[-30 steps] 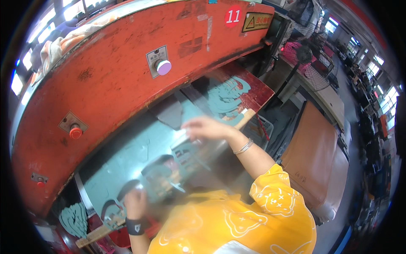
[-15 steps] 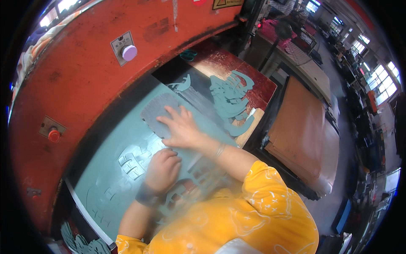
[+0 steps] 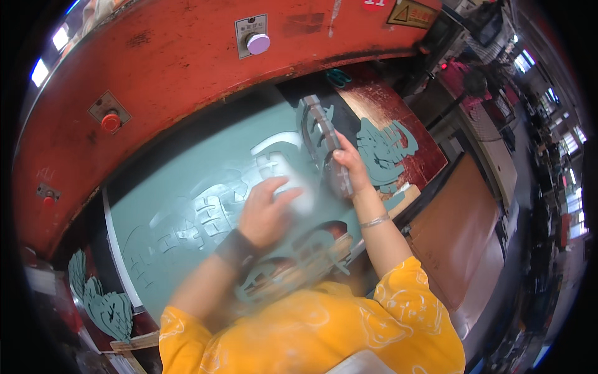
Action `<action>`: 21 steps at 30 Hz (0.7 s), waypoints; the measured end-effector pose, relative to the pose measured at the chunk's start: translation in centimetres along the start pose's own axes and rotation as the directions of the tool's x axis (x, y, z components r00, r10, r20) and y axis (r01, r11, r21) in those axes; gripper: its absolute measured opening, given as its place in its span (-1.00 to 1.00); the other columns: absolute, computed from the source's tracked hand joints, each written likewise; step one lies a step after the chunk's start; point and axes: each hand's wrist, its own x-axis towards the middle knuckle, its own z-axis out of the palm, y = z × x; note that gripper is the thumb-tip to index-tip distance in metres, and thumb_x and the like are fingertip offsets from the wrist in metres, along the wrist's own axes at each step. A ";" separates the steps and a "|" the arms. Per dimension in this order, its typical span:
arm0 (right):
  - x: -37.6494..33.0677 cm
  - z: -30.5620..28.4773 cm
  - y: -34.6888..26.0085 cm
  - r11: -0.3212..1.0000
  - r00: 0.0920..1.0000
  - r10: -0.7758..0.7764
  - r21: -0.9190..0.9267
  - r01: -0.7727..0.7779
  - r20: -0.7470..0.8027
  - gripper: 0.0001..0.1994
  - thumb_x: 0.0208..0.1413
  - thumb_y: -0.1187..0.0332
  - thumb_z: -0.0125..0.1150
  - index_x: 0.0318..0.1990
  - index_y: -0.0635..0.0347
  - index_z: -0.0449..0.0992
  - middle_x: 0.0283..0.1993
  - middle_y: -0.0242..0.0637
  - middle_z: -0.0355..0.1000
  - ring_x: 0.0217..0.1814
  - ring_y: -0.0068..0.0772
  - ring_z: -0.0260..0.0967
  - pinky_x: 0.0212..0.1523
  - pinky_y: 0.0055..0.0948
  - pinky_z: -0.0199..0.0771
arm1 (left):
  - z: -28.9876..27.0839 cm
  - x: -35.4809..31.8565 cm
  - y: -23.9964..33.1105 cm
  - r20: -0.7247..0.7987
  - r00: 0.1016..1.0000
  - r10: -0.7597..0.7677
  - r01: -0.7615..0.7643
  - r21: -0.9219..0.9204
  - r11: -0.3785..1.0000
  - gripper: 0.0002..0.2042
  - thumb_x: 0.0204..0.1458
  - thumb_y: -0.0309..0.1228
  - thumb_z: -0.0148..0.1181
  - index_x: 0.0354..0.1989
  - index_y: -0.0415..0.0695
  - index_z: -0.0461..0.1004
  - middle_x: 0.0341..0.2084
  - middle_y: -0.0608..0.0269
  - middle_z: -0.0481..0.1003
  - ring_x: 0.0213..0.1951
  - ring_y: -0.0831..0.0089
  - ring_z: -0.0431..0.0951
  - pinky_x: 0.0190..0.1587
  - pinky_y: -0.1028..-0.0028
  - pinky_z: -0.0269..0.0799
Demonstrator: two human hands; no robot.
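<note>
My right hand [image 3: 351, 163] grips a cutting die [image 3: 322, 128], a dark metal frame with a shaped outline, tipped up on edge above the green sheet [image 3: 156, 199]. My left hand [image 3: 268, 210] is left of it over the sheet, blurred, thumb and forefinger apart. Beside those fingers is a whitish smear that I cannot make out. Cut outlines [image 3: 212, 212] run across the shiny sheet to the left. Below my hands, at the sheet's near edge, hangs a green offcut web [image 3: 311, 252] with large holes.
A red press beam [image 3: 180, 68] with knobs spans the far side. Green scraps [image 3: 383, 149] are heaped on a worn red board [image 3: 427, 156] at right, near teal-handled scissors [image 3: 338, 78]. More green pieces [image 3: 106, 305] lie at lower left. Brown sheets [image 3: 455, 224] are stacked at right.
My right hand has gone from lying flat on the die to holding it tipped up off the sheet. My left hand has uncurled its fingers. The whole view has shifted.
</note>
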 end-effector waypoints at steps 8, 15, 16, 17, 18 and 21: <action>0.8 -1.2 -0.7 0.982 0.994 0.093 0.158 -0.101 0.053 -0.31 -0.06 0.34 0.20 0.27 0.33 0.16 0.11 -0.21 0.31 0.11 -0.36 0.29 0.10 -0.39 0.33 | 2.2 1.6 -1.3 -0.155 0.973 0.173 -0.130 0.251 0.959 -0.85 -0.31 -0.39 0.26 -0.47 0.03 0.50 -0.07 0.29 0.41 0.09 0.18 0.32 0.15 0.02 0.17; 5.2 -6.7 -4.1 0.992 0.999 0.052 -0.113 -0.054 -0.014 -0.40 -0.05 0.29 0.20 0.21 0.26 0.30 0.06 -0.16 0.41 0.04 -0.30 0.38 0.08 -0.45 0.34 | 2.7 -1.5 0.5 0.079 0.996 -0.045 0.040 0.063 0.997 -0.79 -0.31 -0.47 0.30 -0.43 -0.09 0.45 -0.38 0.26 0.44 -0.26 0.22 0.45 -0.21 0.27 0.37; 6.3 -7.4 -4.4 0.953 0.999 -0.040 -0.299 0.049 0.035 -0.42 -0.06 0.28 0.23 0.18 0.26 0.35 0.06 -0.14 0.41 0.05 -0.27 0.38 0.10 -0.45 0.33 | 2.9 -1.6 0.8 0.097 0.991 -0.095 0.093 0.022 0.995 -0.78 -0.30 -0.47 0.30 -0.41 -0.10 0.45 -0.43 0.27 0.44 -0.32 0.23 0.46 -0.27 0.31 0.37; 7.2 -7.9 -4.5 0.874 0.998 -0.056 -0.481 0.062 0.028 -0.43 -0.08 0.28 0.26 0.15 0.26 0.38 0.06 -0.15 0.41 0.02 -0.33 0.39 0.08 -0.47 0.35 | 2.9 -1.7 1.1 0.112 0.986 -0.121 0.118 0.030 0.993 -0.75 -0.33 -0.50 0.31 -0.39 -0.10 0.47 -0.38 0.28 0.46 -0.27 0.25 0.47 -0.23 0.31 0.38; 8.0 -8.3 -4.5 0.768 0.995 -0.081 -0.633 0.094 0.050 -0.43 -0.11 0.29 0.29 0.13 0.26 0.41 0.05 -0.16 0.42 -0.01 -0.38 0.41 0.05 -0.49 0.37 | 3.0 -1.6 1.2 0.136 0.979 -0.152 0.148 0.035 0.988 -0.72 -0.36 -0.53 0.32 -0.37 -0.09 0.48 -0.33 0.29 0.47 -0.23 0.26 0.48 -0.20 0.32 0.38; 10.2 -8.7 -3.5 0.461 0.988 -0.138 -0.877 0.132 0.076 -0.42 -0.25 0.27 0.42 0.04 0.20 0.50 0.15 -0.09 0.36 0.13 -0.33 0.33 0.16 -0.43 0.28 | 2.8 -1.5 1.4 0.154 0.975 -0.162 0.157 0.045 0.987 -0.64 -0.41 -0.56 0.32 -0.30 -0.08 0.51 -0.26 0.30 0.50 -0.17 0.26 0.48 -0.15 0.31 0.38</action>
